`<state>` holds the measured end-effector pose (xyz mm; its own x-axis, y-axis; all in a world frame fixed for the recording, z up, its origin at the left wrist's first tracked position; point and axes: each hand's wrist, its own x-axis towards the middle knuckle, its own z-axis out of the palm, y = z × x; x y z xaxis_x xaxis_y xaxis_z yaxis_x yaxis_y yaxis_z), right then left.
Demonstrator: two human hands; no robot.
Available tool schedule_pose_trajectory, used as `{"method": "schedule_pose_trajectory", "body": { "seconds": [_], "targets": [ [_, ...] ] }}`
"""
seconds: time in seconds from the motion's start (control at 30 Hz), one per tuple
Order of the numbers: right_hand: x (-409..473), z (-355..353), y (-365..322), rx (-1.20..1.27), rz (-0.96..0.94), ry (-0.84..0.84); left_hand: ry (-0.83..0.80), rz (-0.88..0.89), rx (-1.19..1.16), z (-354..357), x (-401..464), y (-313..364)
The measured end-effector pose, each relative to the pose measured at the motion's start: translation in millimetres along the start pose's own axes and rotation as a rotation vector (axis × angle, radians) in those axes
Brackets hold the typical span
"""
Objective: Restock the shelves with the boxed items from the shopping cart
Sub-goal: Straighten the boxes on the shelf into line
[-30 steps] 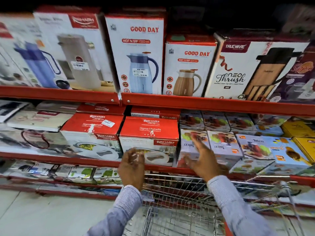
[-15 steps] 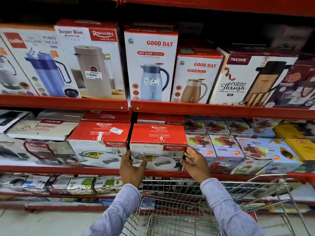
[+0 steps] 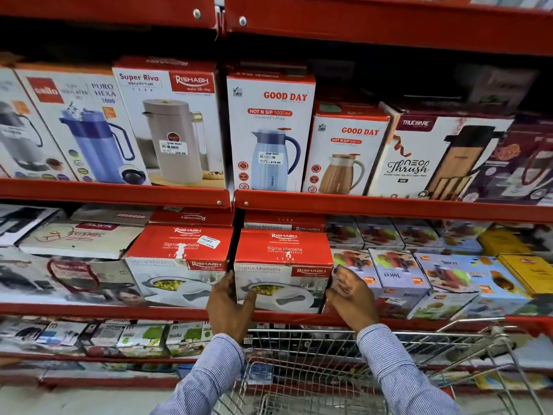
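A red-and-white Rishabh Sigma Marbella casserole box point(image 3: 283, 259) stands at the front of the middle red shelf point(image 3: 119, 312). My left hand point(image 3: 229, 307) presses its left side, thumb on the front face. My right hand point(image 3: 350, 298) is against its right edge, fingers curled at the corner. The box is held between both hands and rests on the shelf. An identical box point(image 3: 179, 259) stands just left of it, and more lie behind. The wire shopping cart point(image 3: 314, 372) is directly below my arms; its inside is mostly hidden.
Juicer boxes point(image 3: 398, 277) crowd the shelf right of my right hand. Tall flask and jug boxes point(image 3: 270, 130) fill the upper shelf. Flat packets point(image 3: 143, 336) line the lower shelf. The cart's rim point(image 3: 449, 333) sits close against the shelf front.
Both hands rose from in front of the shelf edge and closed onto the sides of the casserole box. My view has tilted upward, showing more of the upper shelf.
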<state>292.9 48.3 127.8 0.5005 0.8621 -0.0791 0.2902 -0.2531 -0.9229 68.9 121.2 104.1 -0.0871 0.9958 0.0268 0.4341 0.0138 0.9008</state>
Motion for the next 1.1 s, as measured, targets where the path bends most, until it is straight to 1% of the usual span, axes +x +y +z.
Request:
{"method": "schedule_pose_trajectory", "body": {
  "seconds": [0.07,0.13,0.27,0.37,0.47,0.6,0.87,1.1],
  "targets": [
    [3.7,-4.6,-15.5,-0.003,-0.057,0.096,0.101,0.078,-0.083,-6.9,3.6,16.7],
    [10.4,-6.1,-37.9,0.036,-0.135,0.137,0.169,0.201,-0.126,-15.2,14.3,42.7],
    [30.7,3.2,-93.7,0.1,-0.299,0.091,0.192,0.399,-0.156,-29.7,51.3,104.7],
    [47.6,16.4,-129.8,0.105,-0.343,0.055,0.168,0.39,-0.142,-38.1,78.3,137.8],
    [58.3,26.6,-148.2,0.08,-0.311,0.037,0.098,0.383,-0.065,-38.8,95.2,151.1],
    [64.1,30.2,-155.5,0.041,-0.245,0.024,0.01,0.33,-0.037,-34.5,108.8,154.0],
    [65.1,29.3,-165.3,-0.037,-0.255,0.008,-0.029,0.278,-0.087,-33.0,118.7,150.6],
    [63.9,31.1,-169.1,-0.077,-0.271,0.014,-0.03,0.309,-0.098,-32.7,117.4,146.6]
  ]
}}
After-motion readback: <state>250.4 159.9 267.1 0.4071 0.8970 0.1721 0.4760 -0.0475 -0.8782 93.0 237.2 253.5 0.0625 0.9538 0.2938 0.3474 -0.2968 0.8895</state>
